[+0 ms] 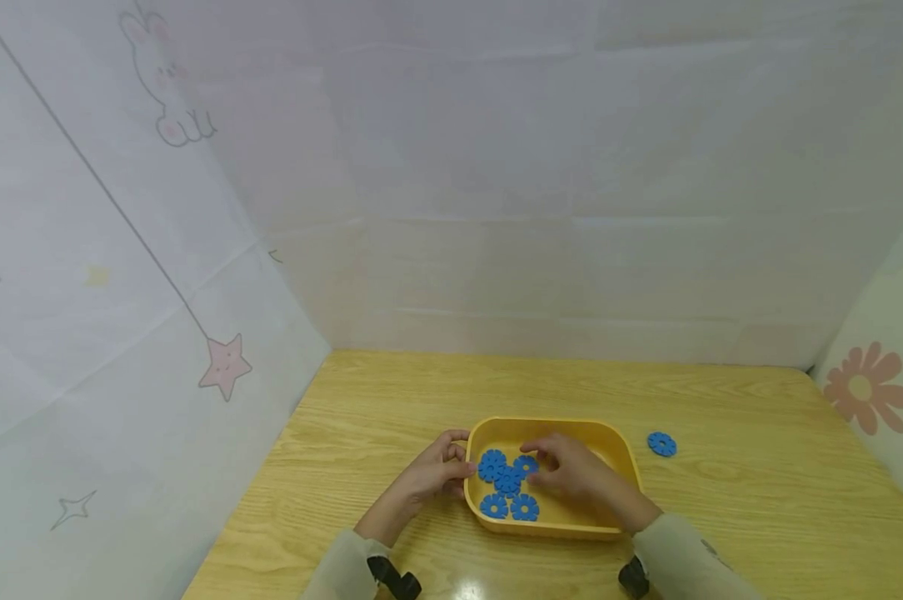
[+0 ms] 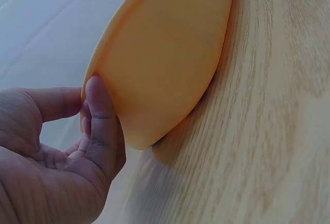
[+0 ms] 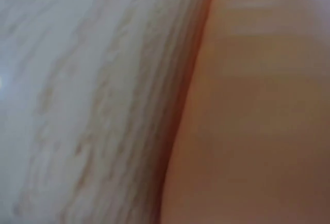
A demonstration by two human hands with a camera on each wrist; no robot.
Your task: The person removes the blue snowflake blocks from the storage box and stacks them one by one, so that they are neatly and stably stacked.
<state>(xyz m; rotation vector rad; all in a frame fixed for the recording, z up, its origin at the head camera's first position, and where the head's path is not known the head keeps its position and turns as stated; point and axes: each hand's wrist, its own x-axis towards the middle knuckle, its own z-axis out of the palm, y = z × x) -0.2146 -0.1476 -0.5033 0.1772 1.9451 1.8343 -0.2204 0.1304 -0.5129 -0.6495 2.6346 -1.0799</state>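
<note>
A yellow plastic tray stands on the table, with several blue snowflake discs lying in its left part. My left hand grips the left end of the tray, thumb and fingers on either side of the rim; the left wrist view shows this hand at the edge of the tray wall. Over the inside of the tray is my right hand, thumb and forefinger at opposite edges of the upper right disc. I cannot tell whether they pinch it.
One more blue disc lies on the wooden table, right of the tray. Printed cloth hangs behind the table and at both sides. The right wrist view is blurred, with the tray's outer wall filling its right half.
</note>
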